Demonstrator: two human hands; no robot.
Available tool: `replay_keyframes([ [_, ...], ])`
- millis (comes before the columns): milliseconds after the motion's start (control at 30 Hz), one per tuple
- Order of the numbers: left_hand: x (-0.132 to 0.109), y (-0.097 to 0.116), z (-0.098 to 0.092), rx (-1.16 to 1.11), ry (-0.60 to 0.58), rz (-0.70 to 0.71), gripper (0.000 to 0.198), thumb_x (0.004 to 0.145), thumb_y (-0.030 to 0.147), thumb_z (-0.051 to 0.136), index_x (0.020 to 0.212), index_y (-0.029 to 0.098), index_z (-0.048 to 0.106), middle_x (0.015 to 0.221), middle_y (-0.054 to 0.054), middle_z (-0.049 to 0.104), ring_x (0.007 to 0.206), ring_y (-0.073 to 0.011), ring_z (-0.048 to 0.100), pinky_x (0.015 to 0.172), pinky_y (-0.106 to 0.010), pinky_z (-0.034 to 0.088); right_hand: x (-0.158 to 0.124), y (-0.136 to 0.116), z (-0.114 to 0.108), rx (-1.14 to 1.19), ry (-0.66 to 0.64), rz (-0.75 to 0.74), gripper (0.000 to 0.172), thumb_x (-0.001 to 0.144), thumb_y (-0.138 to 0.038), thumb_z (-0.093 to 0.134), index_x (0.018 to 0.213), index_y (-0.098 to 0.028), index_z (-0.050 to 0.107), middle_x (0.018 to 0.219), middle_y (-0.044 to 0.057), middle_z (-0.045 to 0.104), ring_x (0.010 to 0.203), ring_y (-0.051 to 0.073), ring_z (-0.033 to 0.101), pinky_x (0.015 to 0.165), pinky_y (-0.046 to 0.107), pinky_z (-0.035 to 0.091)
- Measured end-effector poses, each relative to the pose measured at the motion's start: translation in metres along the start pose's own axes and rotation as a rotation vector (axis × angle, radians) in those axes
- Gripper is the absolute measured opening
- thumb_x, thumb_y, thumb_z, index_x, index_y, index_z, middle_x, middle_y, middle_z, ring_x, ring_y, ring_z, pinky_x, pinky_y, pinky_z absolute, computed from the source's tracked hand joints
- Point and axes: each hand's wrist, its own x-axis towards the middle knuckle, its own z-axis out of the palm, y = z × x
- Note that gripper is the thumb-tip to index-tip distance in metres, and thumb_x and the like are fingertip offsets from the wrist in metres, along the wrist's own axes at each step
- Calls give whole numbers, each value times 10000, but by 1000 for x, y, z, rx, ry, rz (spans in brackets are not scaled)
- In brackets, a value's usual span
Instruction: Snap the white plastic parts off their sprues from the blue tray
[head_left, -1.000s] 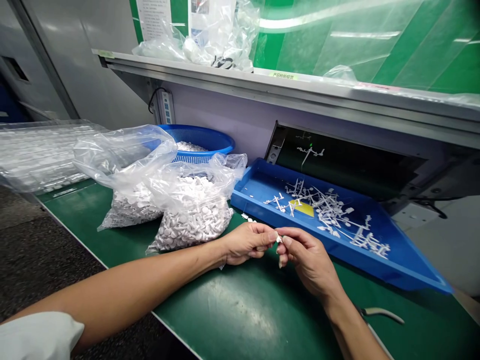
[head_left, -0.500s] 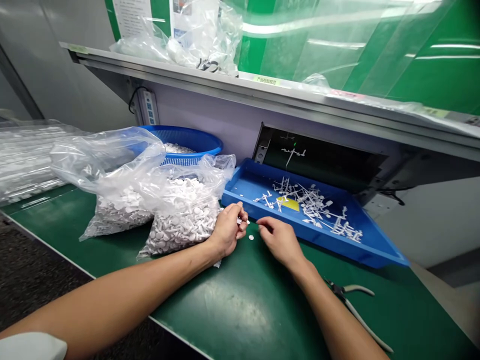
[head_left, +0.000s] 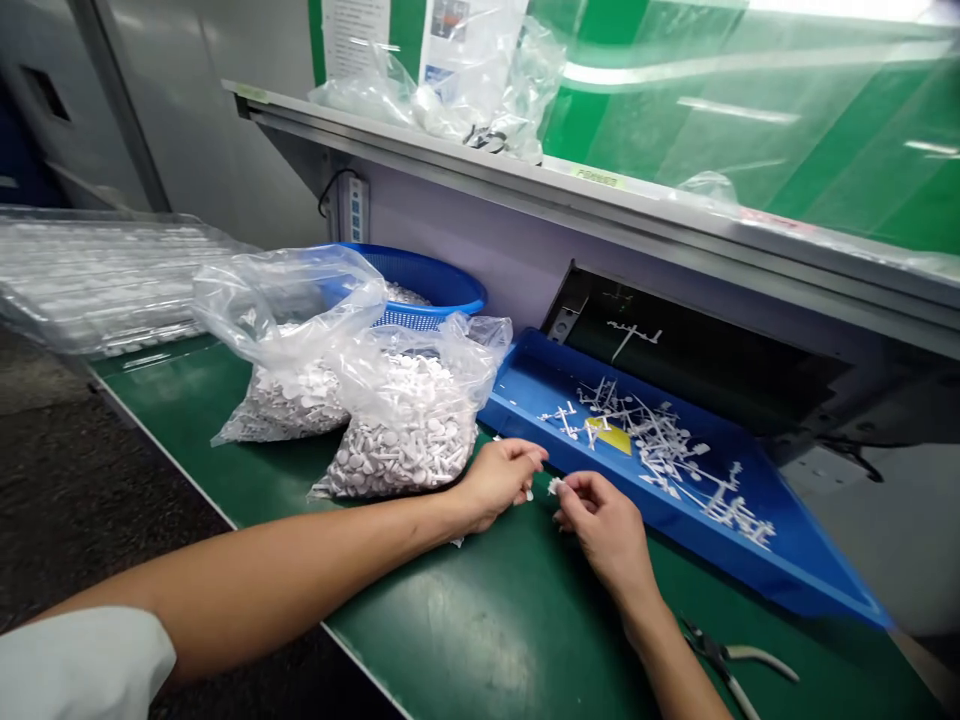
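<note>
White piece [head_left: 555, 486] now in narrow thumb-and-finger pinch of right hand [head_left: 606, 528]

The green worktop [head_left: 465, 620] at six o'clock is smooth and glossy, with a soft patch of reflected light. At eight o'clock, the bag [head_left: 461, 360] is thin, clear plastic film, shiny and crinkled; the white parts [head_left: 405, 430] inside look like smooth plastic, nearly matt. The tray [head_left: 795, 550] at four o'clock is blue plastic with a low sheen, its branched pieces [head_left: 660, 445] matt white plastic. The shelf edge [head_left: 525, 187] at twelve looks like dull grey metal; the sleeve [head_left: 82, 660] at eight, matt pale cloth.
</note>
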Motion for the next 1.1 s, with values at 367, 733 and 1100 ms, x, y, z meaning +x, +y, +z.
replay_keyframes([
  [367,1,1,1,103,-48,159,295,852,415,571,943,141,632,652,25,525,435,-44,374,387,-150,259,2,13,-15,18,45,27,337,864,-516,571,974,-211,662,747,50,671,627,220,619,597,336,482],
  [733,0,5,4,41,-44,116,315,868,432,555,1020,159,594,643,39,497,418,-43,387,348,-129,243,18,15,14,-237,64,-90,151,816,-331,585,884,-248,691,804,48,601,702,208,556,686,324,383],
  [1100,-2,-3,1,331,-137,144,311,785,361,653,967,124,739,710,-27,654,530,-80,498,503,-187,390,-2,3,0,264,12,47,408,898,-557,506,1056,-184,552,840,76,691,735,232,683,639,332,562],
])
